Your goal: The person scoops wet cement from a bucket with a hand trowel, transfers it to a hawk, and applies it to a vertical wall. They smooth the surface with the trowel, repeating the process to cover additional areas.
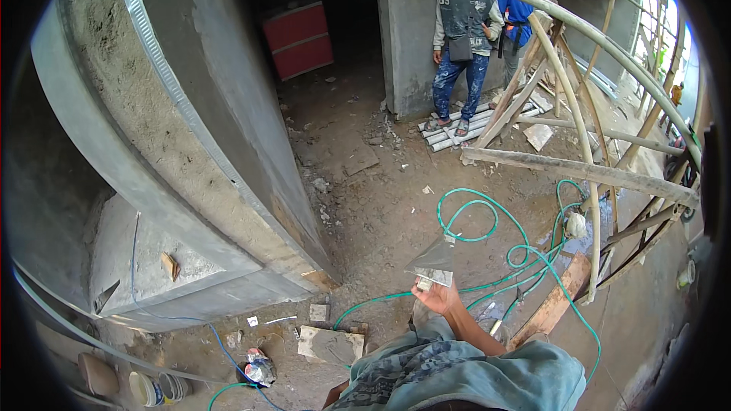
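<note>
My right hand point(435, 298) is raised in front of my body, fingers closed round the handle of a plastering trowel point(434, 260). The trowel's grey metal blade tapers and points away from me, above the dirt floor. Of my left arm point(335, 394) only a small part shows at the lower edge; the left hand is out of sight. To the left stands a grey plastered wall corner point(221, 156) with a perforated metal bead along its edge. A mortar-smeared board point(330, 344) lies on the ground near my feet.
A green hose point(525, 259) loops across the ground. Bamboo and timber scaffolding point(579, 164) stands right. Two people point(463, 30) are by the far wall, beside pale pipes point(457, 131). Buckets point(145, 388) sit lower left; a plank point(554, 301) lies right.
</note>
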A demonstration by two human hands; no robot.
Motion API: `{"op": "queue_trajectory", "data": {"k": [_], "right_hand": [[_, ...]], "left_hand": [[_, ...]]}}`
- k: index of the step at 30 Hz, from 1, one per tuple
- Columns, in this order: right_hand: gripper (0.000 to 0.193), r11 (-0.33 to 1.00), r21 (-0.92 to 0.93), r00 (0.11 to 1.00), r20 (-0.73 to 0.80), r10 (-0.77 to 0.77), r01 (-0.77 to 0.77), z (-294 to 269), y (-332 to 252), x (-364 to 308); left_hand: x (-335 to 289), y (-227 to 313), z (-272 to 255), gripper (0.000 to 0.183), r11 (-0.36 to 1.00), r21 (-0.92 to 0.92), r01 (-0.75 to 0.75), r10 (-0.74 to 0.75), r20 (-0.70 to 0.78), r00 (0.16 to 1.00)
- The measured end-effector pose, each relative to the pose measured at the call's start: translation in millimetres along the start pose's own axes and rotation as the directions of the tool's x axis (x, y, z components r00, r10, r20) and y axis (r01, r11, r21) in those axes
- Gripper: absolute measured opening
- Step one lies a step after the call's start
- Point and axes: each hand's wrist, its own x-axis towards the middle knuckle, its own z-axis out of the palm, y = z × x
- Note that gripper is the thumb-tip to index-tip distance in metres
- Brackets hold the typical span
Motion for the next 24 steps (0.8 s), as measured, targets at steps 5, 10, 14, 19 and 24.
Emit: {"op": "queue_trajectory", "data": {"k": [5,10,14,19,24], "right_hand": [[0.034,1.000,-0.004,0.997,-0.079,-0.011,0.010,21,-1,11],[0.036,0.997,-0.062,0.994,-0.103,0.046,-0.052,42,2,25],[0.042,0.971,-0.205,0.966,-0.251,0.066,-0.119,59,7,19],[0.044,0.963,-0.234,0.989,0.024,0.145,-0.135,30,0,22],[0.040,0.966,-0.230,0.993,-0.008,0.116,-0.115,34,2,16]], "left_hand": [[32,17,-9,0.059,0.982,0.155,-0.107,0.114,-0.041,0.993],[69,74,-16,0.059,0.850,0.378,-0.367,0.416,-0.055,0.908],[56,169,-27,0.059,0.803,0.383,-0.456,0.526,-0.096,0.845],[-18,269,-37,0.044,0.769,-0.013,-0.639,0.633,0.144,0.760],[-133,329,-35,0.050,0.734,-0.260,-0.627,0.665,0.459,0.588]]}}
